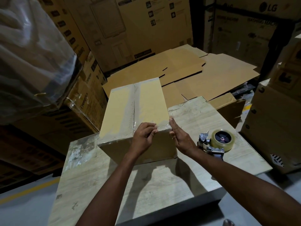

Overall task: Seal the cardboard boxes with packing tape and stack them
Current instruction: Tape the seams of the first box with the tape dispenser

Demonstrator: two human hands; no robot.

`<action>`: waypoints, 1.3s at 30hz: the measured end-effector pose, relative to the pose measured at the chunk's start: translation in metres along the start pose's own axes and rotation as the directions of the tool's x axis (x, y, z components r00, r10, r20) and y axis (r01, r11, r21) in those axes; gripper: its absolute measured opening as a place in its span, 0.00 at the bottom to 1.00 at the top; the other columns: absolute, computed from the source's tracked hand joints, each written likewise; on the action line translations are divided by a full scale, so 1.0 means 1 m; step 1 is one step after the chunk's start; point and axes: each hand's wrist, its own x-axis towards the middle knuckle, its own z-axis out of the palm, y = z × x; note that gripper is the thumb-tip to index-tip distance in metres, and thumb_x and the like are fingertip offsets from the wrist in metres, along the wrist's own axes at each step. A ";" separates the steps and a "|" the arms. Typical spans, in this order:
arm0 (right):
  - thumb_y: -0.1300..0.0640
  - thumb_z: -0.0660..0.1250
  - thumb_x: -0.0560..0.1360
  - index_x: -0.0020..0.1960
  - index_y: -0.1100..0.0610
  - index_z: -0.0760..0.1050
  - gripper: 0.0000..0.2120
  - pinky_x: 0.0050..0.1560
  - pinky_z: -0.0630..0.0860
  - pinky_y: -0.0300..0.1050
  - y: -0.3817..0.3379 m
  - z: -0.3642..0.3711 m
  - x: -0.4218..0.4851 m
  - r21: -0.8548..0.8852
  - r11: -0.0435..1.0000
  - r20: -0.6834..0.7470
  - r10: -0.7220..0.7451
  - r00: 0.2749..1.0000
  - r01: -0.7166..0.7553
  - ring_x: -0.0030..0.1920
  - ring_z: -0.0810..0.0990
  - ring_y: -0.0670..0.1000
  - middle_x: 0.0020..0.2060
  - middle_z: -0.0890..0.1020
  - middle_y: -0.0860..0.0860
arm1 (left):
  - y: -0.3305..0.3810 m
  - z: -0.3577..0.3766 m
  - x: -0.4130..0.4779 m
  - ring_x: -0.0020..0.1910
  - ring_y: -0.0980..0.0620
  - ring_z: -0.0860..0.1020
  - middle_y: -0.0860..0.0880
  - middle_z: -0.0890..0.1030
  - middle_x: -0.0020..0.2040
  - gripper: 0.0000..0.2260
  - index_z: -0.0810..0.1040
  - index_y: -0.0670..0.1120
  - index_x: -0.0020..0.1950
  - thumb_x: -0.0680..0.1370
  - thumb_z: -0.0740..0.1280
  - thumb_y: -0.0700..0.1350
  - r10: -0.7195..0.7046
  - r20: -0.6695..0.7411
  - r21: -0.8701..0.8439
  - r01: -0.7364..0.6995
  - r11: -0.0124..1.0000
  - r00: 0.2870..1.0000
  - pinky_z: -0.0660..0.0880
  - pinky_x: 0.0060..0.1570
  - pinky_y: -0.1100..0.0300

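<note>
A closed brown cardboard box [123, 111] stands on a worn light wooden table [146, 185]. Clear tape runs along its centre seam and its near and far edges. My left hand [143, 136] lies on the box's near top edge with its fingers curled over the tape there. My right hand [179, 136] presses flat, fingers straight, against the box's near right corner. A tape dispenser [216, 141] with a clear roll lies on the table just right of my right hand, held by neither hand.
Flattened cardboard sheets [187, 70] lie piled behind the box. Large printed appliance cartons [130, 26] wall in the back and both sides. A plastic-wrapped stack [29, 54] looms at the upper left. Grey floor with a yellow line [29, 191] shows at the lower left.
</note>
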 end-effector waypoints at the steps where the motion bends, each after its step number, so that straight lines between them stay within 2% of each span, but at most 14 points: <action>1: 0.49 0.55 0.87 0.84 0.43 0.43 0.31 0.59 0.78 0.44 0.000 0.003 -0.002 -0.003 1.000 -0.010 0.005 1.000 -0.005 0.73 0.68 0.46 0.83 0.51 0.44 | 0.000 0.001 0.000 0.55 0.52 0.81 0.49 0.85 0.53 0.05 0.87 0.44 0.53 0.78 0.73 0.41 0.008 -0.007 -0.001 -0.008 1.000 1.000 0.77 0.54 0.61; 3: 0.56 0.60 0.86 0.84 0.45 0.41 0.35 0.58 0.81 0.47 0.003 0.008 -0.005 -0.007 1.000 -0.004 0.027 1.000 -0.027 0.73 0.70 0.48 0.84 0.50 0.47 | -0.001 0.001 0.000 0.55 0.50 0.81 0.48 0.84 0.53 0.06 0.87 0.42 0.53 0.79 0.73 0.41 0.037 -0.011 0.000 -0.037 0.999 0.999 0.78 0.53 0.59; 6: 0.53 0.60 0.86 0.84 0.45 0.35 0.39 0.56 0.81 0.47 0.003 0.004 -0.006 0.004 0.999 0.084 0.043 0.996 -0.044 0.65 0.80 0.48 0.84 0.46 0.46 | -0.003 0.003 -0.002 0.55 0.46 0.80 0.45 0.83 0.54 0.07 0.86 0.40 0.55 0.78 0.73 0.39 0.102 0.007 0.030 -0.103 0.994 0.995 0.79 0.53 0.55; 9: 0.46 0.61 0.85 0.83 0.49 0.34 0.41 0.69 0.70 0.44 0.003 -0.006 -0.011 0.006 0.999 0.177 0.047 0.983 -0.049 0.76 0.67 0.48 0.83 0.43 0.46 | -0.005 0.004 -0.003 0.56 0.45 0.79 0.43 0.82 0.56 0.08 0.85 0.39 0.57 0.79 0.71 0.38 0.132 0.021 0.048 -0.132 0.990 0.991 0.79 0.53 0.52; 11: 0.39 0.56 0.84 0.84 0.48 0.35 0.39 0.72 0.66 0.47 0.004 -0.009 -0.015 0.031 0.996 0.144 0.082 0.986 -0.088 0.79 0.62 0.50 0.83 0.47 0.47 | -0.007 0.005 -0.003 0.56 0.45 0.79 0.43 0.82 0.56 0.09 0.84 0.38 0.58 0.79 0.71 0.37 0.151 0.032 0.053 -0.153 0.987 0.988 0.78 0.53 0.52; 14: 0.29 0.46 0.82 0.85 0.49 0.42 0.39 0.70 0.71 0.48 0.004 -0.002 -0.010 0.105 0.983 -0.015 0.156 0.988 -0.154 0.77 0.68 0.55 0.82 0.57 0.50 | -0.012 0.005 -0.005 0.58 0.43 0.78 0.41 0.81 0.58 0.11 0.83 0.37 0.61 0.79 0.70 0.35 0.201 0.062 0.066 -0.205 0.976 0.978 0.78 0.54 0.51; 18: 0.26 0.40 0.79 0.84 0.47 0.48 0.40 0.50 0.71 0.39 -0.001 0.007 -0.002 0.070 0.974 -0.018 0.215 0.976 -0.213 0.56 0.82 0.55 0.71 0.77 0.59 | -0.011 0.005 -0.008 0.61 0.43 0.77 0.40 0.80 0.60 0.12 0.81 0.36 0.63 0.79 0.70 0.35 0.199 0.084 0.093 -0.206 0.974 0.976 0.77 0.57 0.52; 23: 0.33 0.46 0.83 0.84 0.44 0.41 0.34 0.56 0.76 0.43 0.005 0.006 -0.009 0.027 0.992 0.063 0.118 0.991 -0.120 0.62 0.82 0.54 0.77 0.71 0.56 | -0.009 0.003 -0.010 0.63 0.44 0.75 0.40 0.79 0.62 0.14 0.80 0.36 0.66 0.81 0.67 0.39 0.199 0.107 0.113 -0.211 0.971 0.974 0.76 0.61 0.54; 26: 0.35 0.50 0.84 0.85 0.47 0.40 0.35 0.71 0.69 0.52 0.012 -0.002 -0.009 -0.056 0.996 0.107 0.071 0.992 -0.065 0.75 0.70 0.56 0.83 0.57 0.52 | -0.008 0.002 -0.010 0.64 0.45 0.75 0.40 0.79 0.62 0.15 0.80 0.37 0.66 0.82 0.65 0.41 0.196 0.111 0.108 -0.208 0.972 0.974 0.75 0.62 0.56; 27: 0.36 0.51 0.84 0.85 0.51 0.44 0.36 0.73 0.67 0.53 0.013 -0.005 -0.009 -0.080 0.996 0.053 0.050 0.997 -0.046 0.76 0.67 0.56 0.83 0.56 0.53 | -0.008 0.001 -0.011 0.64 0.45 0.75 0.40 0.79 0.63 0.15 0.80 0.37 0.66 0.82 0.66 0.41 0.198 0.110 0.103 -0.210 0.972 0.974 0.75 0.63 0.56; 29: 0.40 0.56 0.85 0.81 0.61 0.60 0.33 0.70 0.70 0.55 0.011 -0.010 -0.005 -0.118 0.993 -0.140 -0.024 0.990 0.008 0.73 0.72 0.58 0.78 0.68 0.59 | -0.009 0.001 -0.011 0.64 0.44 0.76 0.40 0.79 0.63 0.14 0.80 0.37 0.66 0.81 0.66 0.40 0.195 0.106 0.087 -0.204 0.975 0.975 0.75 0.63 0.55; 32: 0.49 0.66 0.83 0.64 0.62 0.81 0.18 0.55 0.78 0.55 -0.001 -0.011 0.008 -0.179 0.980 -0.394 -0.148 0.907 0.082 0.58 0.80 0.59 0.59 0.82 0.59 | -0.009 0.002 -0.010 0.64 0.45 0.76 0.41 0.79 0.63 0.14 0.81 0.37 0.65 0.81 0.67 0.40 0.180 0.089 0.063 -0.186 0.981 0.980 0.75 0.63 0.54; 34: 0.50 0.72 0.79 0.57 0.59 0.85 0.13 0.51 0.77 0.49 -0.011 -0.012 0.016 -0.164 0.981 -0.395 -0.160 0.905 0.101 0.53 0.78 0.57 0.52 0.81 0.56 | -0.006 0.002 -0.011 0.64 0.46 0.76 0.42 0.79 0.62 0.13 0.82 0.38 0.64 0.81 0.67 0.41 0.157 0.066 0.031 -0.160 0.987 0.985 0.75 0.63 0.55; 39: 0.47 0.78 0.74 0.54 0.57 0.85 0.15 0.43 0.77 0.41 -0.008 -0.010 0.018 0.006 1.000 -0.322 0.003 0.947 -0.001 0.46 0.78 0.49 0.46 0.79 0.51 | 0.003 0.002 -0.012 0.62 0.52 0.77 0.48 0.82 0.60 0.13 0.85 0.41 0.60 0.82 0.68 0.47 0.022 -0.018 -0.044 -0.023 0.999 1.000 0.77 0.60 0.57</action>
